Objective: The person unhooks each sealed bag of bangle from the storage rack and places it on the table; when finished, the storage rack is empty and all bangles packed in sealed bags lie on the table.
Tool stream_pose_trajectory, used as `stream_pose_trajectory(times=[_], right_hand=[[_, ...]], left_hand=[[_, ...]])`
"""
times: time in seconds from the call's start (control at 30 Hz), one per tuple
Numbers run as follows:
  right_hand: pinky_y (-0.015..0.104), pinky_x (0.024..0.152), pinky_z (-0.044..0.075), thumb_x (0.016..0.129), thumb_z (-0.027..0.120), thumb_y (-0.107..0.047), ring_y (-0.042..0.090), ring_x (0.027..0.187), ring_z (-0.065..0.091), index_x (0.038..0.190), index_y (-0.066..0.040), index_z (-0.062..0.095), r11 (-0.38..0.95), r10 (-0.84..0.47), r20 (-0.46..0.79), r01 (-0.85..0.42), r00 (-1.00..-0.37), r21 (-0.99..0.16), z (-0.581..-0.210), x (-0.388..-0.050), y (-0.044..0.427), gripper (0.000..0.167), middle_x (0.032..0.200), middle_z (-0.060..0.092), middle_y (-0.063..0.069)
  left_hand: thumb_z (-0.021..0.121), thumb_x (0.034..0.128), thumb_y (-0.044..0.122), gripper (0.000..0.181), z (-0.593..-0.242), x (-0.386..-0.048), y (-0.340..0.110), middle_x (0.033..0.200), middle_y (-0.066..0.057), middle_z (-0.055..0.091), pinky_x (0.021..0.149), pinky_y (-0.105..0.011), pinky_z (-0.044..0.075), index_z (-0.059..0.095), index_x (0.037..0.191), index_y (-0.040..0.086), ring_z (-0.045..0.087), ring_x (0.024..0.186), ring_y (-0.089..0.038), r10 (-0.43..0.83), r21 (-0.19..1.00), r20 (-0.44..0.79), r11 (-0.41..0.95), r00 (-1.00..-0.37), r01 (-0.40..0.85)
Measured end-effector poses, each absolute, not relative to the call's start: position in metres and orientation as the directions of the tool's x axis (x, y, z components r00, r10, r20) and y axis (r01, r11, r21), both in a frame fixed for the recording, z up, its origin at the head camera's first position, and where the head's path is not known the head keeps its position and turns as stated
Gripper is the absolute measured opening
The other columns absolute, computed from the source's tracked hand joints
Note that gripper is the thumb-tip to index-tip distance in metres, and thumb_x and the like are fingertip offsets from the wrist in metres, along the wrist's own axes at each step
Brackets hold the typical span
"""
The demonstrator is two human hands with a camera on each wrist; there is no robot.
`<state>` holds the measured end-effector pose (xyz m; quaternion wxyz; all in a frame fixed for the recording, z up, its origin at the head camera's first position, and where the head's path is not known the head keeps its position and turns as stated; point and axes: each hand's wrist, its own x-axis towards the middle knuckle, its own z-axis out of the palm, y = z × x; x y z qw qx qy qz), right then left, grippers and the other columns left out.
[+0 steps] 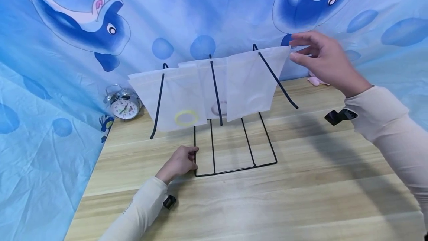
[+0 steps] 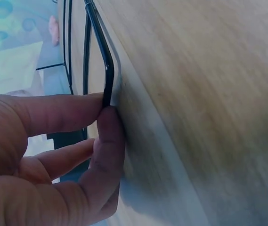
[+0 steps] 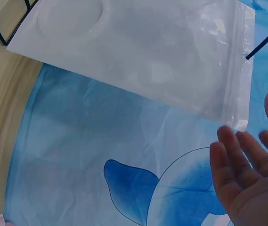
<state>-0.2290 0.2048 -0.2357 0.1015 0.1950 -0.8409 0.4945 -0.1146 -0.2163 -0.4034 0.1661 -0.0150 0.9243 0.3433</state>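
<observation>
While the wire rack [image 1: 255,166] is pinched at its base by the left hand [image 1: 178,161], the right hand [image 1: 319,55] is held spread just beside the rightmost bag [image 1: 249,84].

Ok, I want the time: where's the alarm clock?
In the head view, the alarm clock stands at the far left corner of the table, left of the leftmost hanging bag.

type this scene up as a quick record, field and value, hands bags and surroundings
left hand: pinches the base wire of the black rack
right hand: relaxed beside the upper corner of the right bag, holding nothing
bags: three, whitish, one per prong
left bag: shows a yellow ring
surface: wooden table
surroundings: silver alarm clock at left, blue dolphin curtain behind
</observation>
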Motion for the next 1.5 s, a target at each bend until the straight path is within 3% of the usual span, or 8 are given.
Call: stream_pose_trajectory(times=[0.2, 0.27, 0.43, 0.5, 0.73, 0.87, 1.03, 1.5], right_hand=[[0.017, 0.075, 0.046, 0.096, 0.070, -0.025, 0.013, 0.101, 0.061, 0.140, -0.013, 0.059, 0.475, -0.232, 0.359, -0.427, -0.904, -0.769, -0.239, -0.230, 0.199, 0.046, 0.119, 0.064, 0.005], [0.020, 0.065, 0.047, 0.095, 0.071, -0.025, 0.015, 0.096, 0.061, 0.134, -0.011, 0.063, 0.498, -0.231, 0.341, -0.411, -0.911, -0.764, -0.240, -0.230, 0.196, 0.042, 0.113, 0.064, 0.005], [0.026, 0.062, 0.044, 0.095, 0.072, -0.028, 0.018, 0.091, 0.060, 0.112, -0.008, 0.067, 0.527, -0.206, 0.313, -0.375, -0.927, -0.763, -0.243, -0.229, 0.191, 0.027, 0.103, 0.064, 0.007], [0.028, 0.067, 0.042, 0.096, 0.070, -0.029, 0.019, 0.090, 0.059, 0.106, -0.007, 0.066, 0.530, -0.201, 0.319, -0.376, -0.926, -0.760, -0.244, -0.228, 0.191, 0.024, 0.102, 0.065, 0.006], [0.022, 0.063, 0.044, 0.097, 0.069, -0.021, 0.014, 0.083, 0.064, 0.107, -0.007, 0.061, 0.483, -0.173, 0.362, -0.399, -0.916, -0.779, -0.247, -0.223, 0.193, 0.019, 0.099, 0.069, 0.004], [0.017, 0.066, 0.051, 0.093, 0.074, -0.016, 0.011, 0.078, 0.067, 0.107, -0.004, 0.066, 0.422, -0.149, 0.427, -0.448, -0.892, -0.788, -0.249, -0.221, 0.190, 0.020, 0.092, 0.070, 0.000], [0.022, 0.066, 0.056, 0.090, 0.074, -0.002, 0.012, 0.075, 0.070, 0.103, 0.004, 0.071, 0.289, -0.121, 0.495, -0.508, -0.860, -0.811, -0.253, -0.215, 0.192, 0.015, 0.089, 0.073, -0.004], [0.026, 0.063, 0.057, 0.083, 0.074, 0.013, 0.018, 0.068, 0.070, 0.097, 0.014, 0.069, -0.058, -0.134, 0.493, -0.490, -0.860, -0.870, -0.260, -0.188, 0.206, 0.015, 0.087, 0.074, 0.011]], left_hand=[[0.077, 0.0733, -0.012, 0.064, -0.401, -0.110, -0.220, 0.105, -0.011, 0.065, 0.083, -0.037, 0.052, 0.057, 0.134, -0.011, 0.059, 0.096, -0.023, 0.087, 0.616, -0.301, 0.778, -0.950, -0.124], [0.078, 0.0727, -0.012, 0.067, -0.400, -0.109, -0.220, 0.107, -0.013, 0.065, 0.085, -0.038, 0.052, 0.056, 0.135, -0.010, 0.059, 0.098, -0.024, 0.086, 0.616, -0.302, 0.778, -0.949, -0.126], [0.087, 0.0676, -0.007, 0.085, -0.403, -0.109, -0.218, 0.128, -0.025, 0.058, 0.096, -0.042, 0.049, 0.047, 0.142, -0.011, 0.060, 0.110, -0.030, 0.129, 0.597, -0.311, 0.797, -0.942, -0.088], [0.090, 0.0663, -0.004, 0.090, -0.403, -0.109, -0.217, 0.133, -0.029, 0.052, 0.099, -0.043, 0.047, 0.044, 0.143, -0.011, 0.059, 0.113, -0.032, 0.144, 0.580, -0.313, 0.812, -0.939, -0.069], [0.084, 0.0746, -0.005, 0.079, -0.406, -0.107, -0.219, 0.126, -0.022, 0.056, 0.096, -0.043, 0.048, 0.046, 0.143, -0.011, 0.059, 0.107, -0.028, 0.122, 0.610, -0.284, 0.788, -0.951, -0.081], [0.083, 0.0734, -0.008, 0.079, -0.409, -0.106, -0.223, 0.116, -0.014, 0.058, 0.093, -0.042, 0.048, 0.047, 0.144, -0.008, 0.057, 0.102, -0.024, 0.088, 0.658, -0.266, 0.744, -0.960, -0.114], [0.084, 0.0740, -0.006, 0.077, -0.411, -0.105, -0.224, 0.113, -0.010, 0.057, 0.092, -0.041, 0.048, 0.050, 0.143, -0.005, 0.056, 0.102, -0.023, 0.066, 0.669, -0.269, 0.730, -0.961, -0.137], [0.083, 0.0732, -0.007, 0.077, -0.414, -0.105, -0.223, 0.113, -0.010, 0.058, 0.092, -0.042, 0.048, 0.050, 0.143, -0.003, 0.058, 0.102, -0.024, 0.019, 0.678, -0.281, 0.711, -0.959, -0.185]])
